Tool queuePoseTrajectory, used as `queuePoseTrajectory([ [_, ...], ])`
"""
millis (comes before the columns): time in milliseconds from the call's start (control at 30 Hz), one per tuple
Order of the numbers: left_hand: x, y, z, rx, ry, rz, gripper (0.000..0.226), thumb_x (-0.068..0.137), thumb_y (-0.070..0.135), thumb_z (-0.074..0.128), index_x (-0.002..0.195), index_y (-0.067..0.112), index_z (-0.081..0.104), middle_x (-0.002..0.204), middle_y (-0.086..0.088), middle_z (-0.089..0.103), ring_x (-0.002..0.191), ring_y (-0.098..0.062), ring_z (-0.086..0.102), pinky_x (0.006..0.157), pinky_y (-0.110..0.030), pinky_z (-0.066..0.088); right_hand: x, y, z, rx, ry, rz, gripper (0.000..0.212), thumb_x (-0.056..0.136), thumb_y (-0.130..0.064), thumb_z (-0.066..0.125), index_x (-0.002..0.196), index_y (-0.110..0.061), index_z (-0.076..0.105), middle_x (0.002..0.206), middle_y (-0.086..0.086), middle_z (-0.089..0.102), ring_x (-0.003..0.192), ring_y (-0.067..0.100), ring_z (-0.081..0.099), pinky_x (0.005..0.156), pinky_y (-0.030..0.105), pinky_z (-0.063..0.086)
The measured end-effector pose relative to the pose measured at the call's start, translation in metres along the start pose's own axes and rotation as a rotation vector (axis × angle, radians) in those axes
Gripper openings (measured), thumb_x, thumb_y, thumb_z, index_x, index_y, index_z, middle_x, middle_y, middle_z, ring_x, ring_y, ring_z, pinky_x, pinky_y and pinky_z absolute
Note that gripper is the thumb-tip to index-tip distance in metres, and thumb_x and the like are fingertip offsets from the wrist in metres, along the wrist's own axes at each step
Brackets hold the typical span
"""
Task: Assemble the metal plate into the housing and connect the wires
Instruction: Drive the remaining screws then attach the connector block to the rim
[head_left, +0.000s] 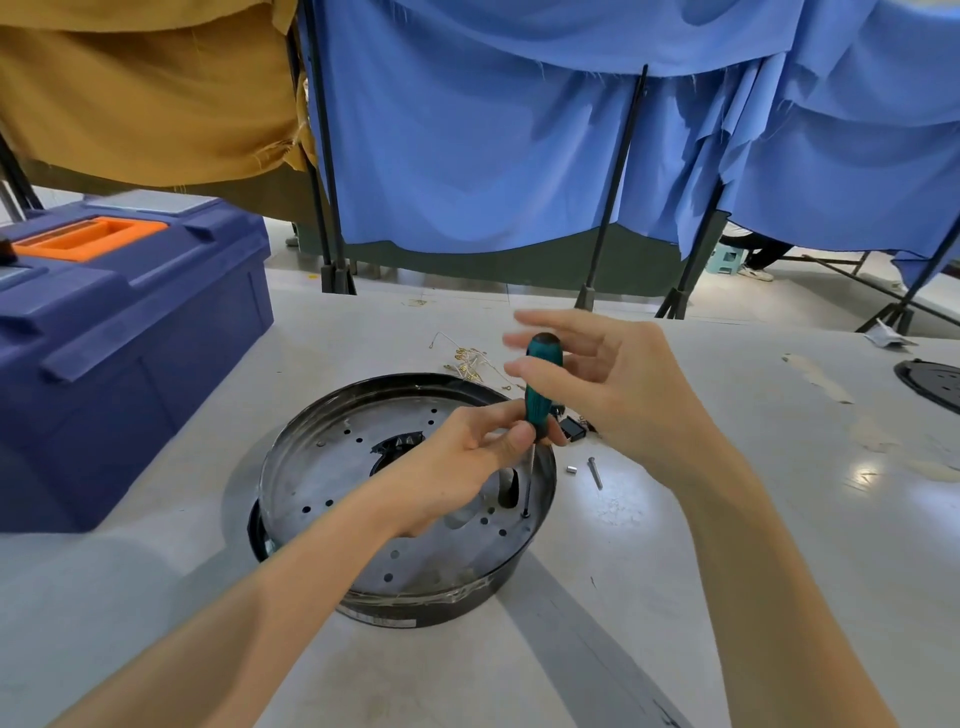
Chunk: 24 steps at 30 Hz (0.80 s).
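Plate: the metal plate lies flat inside the round black housing, which stands on the desk straight in front of the person
Tool: a green-handled screwdriver stands nearly upright, its tip down at a screw hole close to the plate's right edge
Left hand: the left hand pinches the lower end of the handle between thumb and fingers, steadying it
Right hand: the right hand is beside the top of the handle with its fingers spread and almost straight, gripping nothing; they are blurred, so contact with the handle cannot be told
Wires: the wires with their gold terminals lie loose on the desk behind the housing, joined to nothing visible
Loose parts: a screw and a small metal sleeve lie just right of the housing, unused
Done, by my reading: plate seated, fastening under way at one hole
Left, by my reading: remaining screws, then all the wire connections, so roughly the first half
Nearby: a blue toolbox at the left
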<state>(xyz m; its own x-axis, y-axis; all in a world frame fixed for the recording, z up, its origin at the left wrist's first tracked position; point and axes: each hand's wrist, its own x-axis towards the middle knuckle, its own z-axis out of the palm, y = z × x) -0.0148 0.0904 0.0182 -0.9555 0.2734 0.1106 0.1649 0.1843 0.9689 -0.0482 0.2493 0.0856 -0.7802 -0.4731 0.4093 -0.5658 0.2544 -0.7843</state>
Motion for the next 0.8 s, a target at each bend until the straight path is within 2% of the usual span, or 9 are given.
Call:
queuePoseTrajectory([
  [67,-0.001,0.001,-0.001,-0.008,-0.002,0.007,0.026,0.101,0.034,0.044,0.105,0.044,0.068,0.117,0.017,0.067,0.119,0.005,0.053,0.097,-0.02,0.035,-0.001,0.001,-0.006,0.072,-0.064,-0.008,0.029,0.088,-0.017,0.07,0.116,-0.015,0.069,0.104,-0.004,0.075,0.094,0.009,0.072,0.079,0.028,0.06],
  [200,0.001,0.0,0.002,0.016,0.009,0.024,0.024,0.094,0.042,0.054,0.117,0.041,0.062,0.119,0.002,0.065,0.115,-0.008,0.06,0.105,-0.035,0.04,-0.002,-0.001,0.002,-0.134,0.197,-0.045,0.019,0.079,-0.024,0.08,0.09,-0.009,0.073,0.078,0.0,0.073,0.072,0.016,0.073,0.071,0.035,0.061],
  [300,0.003,0.001,0.003,0.045,0.005,-0.005,0.02,0.096,0.041,0.05,0.11,0.046,0.062,0.118,0.008,0.067,0.116,0.001,0.056,0.104,-0.034,0.036,-0.001,-0.003,0.01,-0.363,0.313,-0.059,0.027,0.078,-0.037,0.079,0.083,-0.012,0.07,0.069,-0.002,0.067,0.065,0.019,0.066,0.067,0.039,0.058],
  [367,0.002,0.001,0.001,0.027,0.007,-0.021,0.02,0.098,0.035,0.049,0.108,0.044,0.065,0.118,0.008,0.067,0.117,0.002,0.056,0.103,-0.033,0.034,-0.001,-0.006,0.005,-0.277,0.199,-0.026,0.028,0.078,-0.041,0.077,0.092,-0.017,0.074,0.078,-0.005,0.071,0.074,0.013,0.069,0.074,0.034,0.059],
  [433,0.001,0.0,-0.001,0.007,0.016,-0.012,0.021,0.099,0.033,0.05,0.108,0.04,0.067,0.118,0.009,0.068,0.116,0.0,0.057,0.1,-0.027,0.035,-0.003,-0.007,-0.002,-0.077,0.021,-0.002,0.029,0.084,-0.028,0.073,0.112,-0.019,0.072,0.1,-0.008,0.074,0.094,0.007,0.07,0.087,0.028,0.058],
  [500,0.0,0.002,-0.001,0.006,0.004,0.002,0.021,0.098,0.035,0.05,0.109,0.038,0.067,0.117,0.011,0.068,0.117,0.0,0.057,0.098,-0.024,0.035,-0.005,-0.007,-0.005,0.006,-0.023,-0.033,0.023,0.088,-0.013,0.07,0.111,-0.016,0.072,0.101,-0.005,0.075,0.095,0.007,0.071,0.087,0.027,0.057],
  [600,0.002,0.0,0.0,0.022,0.005,0.015,0.024,0.094,0.042,0.055,0.117,0.036,0.063,0.119,0.005,0.066,0.117,-0.007,0.059,0.105,-0.038,0.04,-0.005,-0.008,-0.003,-0.094,0.11,-0.065,0.01,0.085,-0.016,0.075,0.093,-0.01,0.075,0.083,0.001,0.075,0.078,0.016,0.073,0.076,0.031,0.06],
  [667,0.003,0.0,0.0,0.014,0.012,0.023,0.026,0.094,0.042,0.055,0.117,0.034,0.061,0.117,0.003,0.066,0.116,-0.011,0.059,0.108,-0.043,0.04,-0.005,-0.007,0.006,-0.213,0.236,-0.056,0.017,0.083,-0.025,0.077,0.087,-0.008,0.074,0.074,0.002,0.072,0.07,0.021,0.07,0.072,0.034,0.059],
  [800,0.004,0.003,0.004,0.028,-0.023,-0.005,0.029,0.1,0.039,0.044,0.123,0.036,0.061,0.122,0.012,0.066,0.124,-0.003,0.052,0.108,-0.034,0.031,-0.005,-0.008,0.021,-0.619,0.459,0.015,0.038,0.083,-0.048,0.071,0.083,-0.01,0.071,0.064,-0.004,0.059,0.065,0.021,0.056,0.065,0.023,0.037],
])
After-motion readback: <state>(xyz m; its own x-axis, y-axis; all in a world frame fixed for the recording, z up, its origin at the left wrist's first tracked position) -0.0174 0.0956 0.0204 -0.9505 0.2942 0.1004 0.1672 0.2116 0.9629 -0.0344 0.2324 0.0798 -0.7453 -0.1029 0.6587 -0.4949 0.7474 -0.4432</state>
